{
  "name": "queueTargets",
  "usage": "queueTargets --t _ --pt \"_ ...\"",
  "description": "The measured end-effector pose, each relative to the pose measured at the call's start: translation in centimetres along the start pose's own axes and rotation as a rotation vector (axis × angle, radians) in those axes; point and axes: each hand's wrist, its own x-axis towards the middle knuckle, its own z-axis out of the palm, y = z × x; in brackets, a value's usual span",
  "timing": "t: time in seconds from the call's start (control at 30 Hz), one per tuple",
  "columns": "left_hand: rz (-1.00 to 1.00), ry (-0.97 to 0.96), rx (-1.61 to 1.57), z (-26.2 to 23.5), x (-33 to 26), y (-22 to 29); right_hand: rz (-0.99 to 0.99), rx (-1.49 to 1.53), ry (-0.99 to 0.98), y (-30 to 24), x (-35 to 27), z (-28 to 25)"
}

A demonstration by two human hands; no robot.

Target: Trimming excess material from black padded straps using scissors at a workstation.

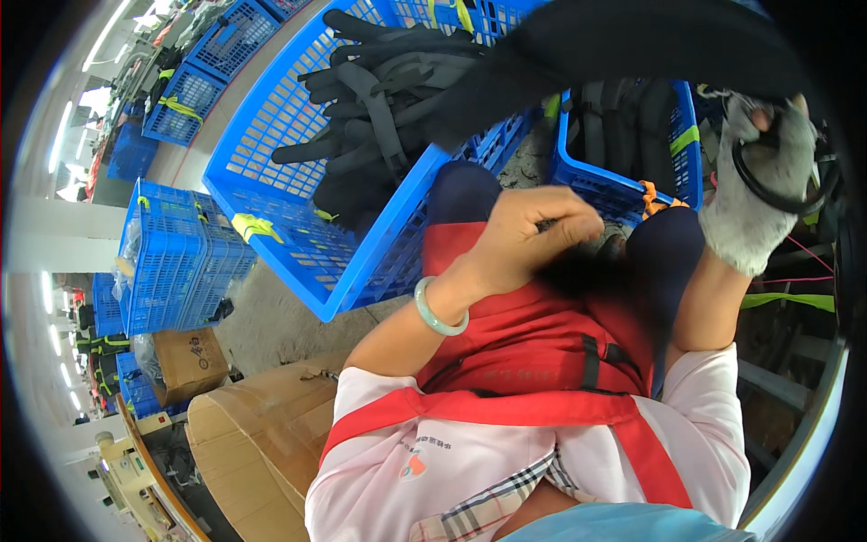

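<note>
My left hand (533, 230), bare and with a pale green bangle (442, 307) at the wrist, is closed above my lap. A dark blurred piece (591, 275) lies just below its fingers; whether they grip it I cannot tell. On the right, my right hand (763, 181) wears a grey-white work glove with bare fingertips. It is curled around a black looped handle (768, 191), like that of scissors; no blades show. A broad black padded strip (623, 59) arches across the top, one end close to the gloved fingers.
A large blue plastic crate (298, 262) full of black strips stands ahead on the left. A smaller blue crate (578, 172) with more strips is in front. Stacked blue crates (176, 262), a cardboard box (190, 361) and a cardboard sheet (244, 434) stand at my left.
</note>
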Motion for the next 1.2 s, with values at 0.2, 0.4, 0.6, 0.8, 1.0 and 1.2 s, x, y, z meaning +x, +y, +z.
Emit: queueTargets --t 0.2,0.4,0.6,0.8,1.0,1.2 --pt "0.064 0.498 -1.194 -2.1 0.8 -2.5 0.950 1.285 -0.463 -1.5 -13.6 2.4" --pt "-0.098 0.815 -0.797 -4.7 -3.3 -4.9 1.042 0.970 -0.627 1.5 -17.0 3.3" --pt "0.002 0.882 -0.527 -4.7 -5.7 -5.4 0.507 0.585 -1.053 -1.0 -17.6 2.9" --pt "-0.072 0.861 -0.752 -6.0 -6.8 -5.0 1.083 0.939 -1.282 -3.0 -17.6 2.5" --pt "-0.138 0.739 -0.635 -5.1 -7.6 -4.3 0.345 0.539 -1.348 -3.7 -15.7 1.7" --pt "-0.187 0.627 -0.634 -4.0 -7.6 -4.2 0.241 0.595 -1.263 -3.4 -15.9 2.1"
